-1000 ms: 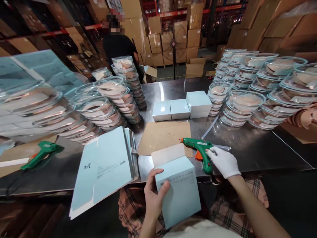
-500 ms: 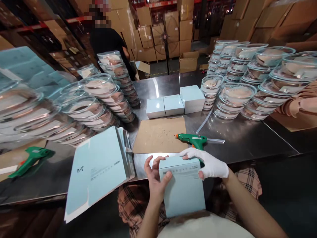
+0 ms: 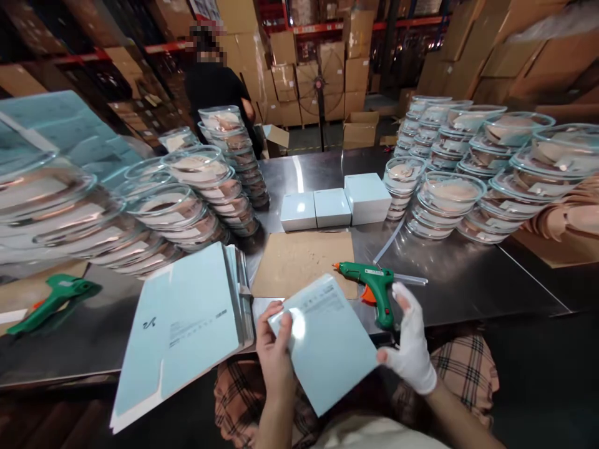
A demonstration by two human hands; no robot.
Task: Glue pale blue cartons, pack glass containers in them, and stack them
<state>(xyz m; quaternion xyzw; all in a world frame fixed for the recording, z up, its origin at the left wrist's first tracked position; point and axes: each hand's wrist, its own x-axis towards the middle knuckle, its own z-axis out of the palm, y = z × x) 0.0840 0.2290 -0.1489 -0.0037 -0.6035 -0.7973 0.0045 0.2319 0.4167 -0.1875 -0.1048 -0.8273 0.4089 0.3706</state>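
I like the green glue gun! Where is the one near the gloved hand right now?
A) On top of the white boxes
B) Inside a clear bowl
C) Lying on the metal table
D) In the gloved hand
C: the glue gun lies on the table, just beyond the right hand, which holds the blue box with the left hand.

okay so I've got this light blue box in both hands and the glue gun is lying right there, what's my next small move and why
Probably set the light blue box beside the finished boxes: both hands hold it, no open flap shows, and the glue gun lies untouched on the table.
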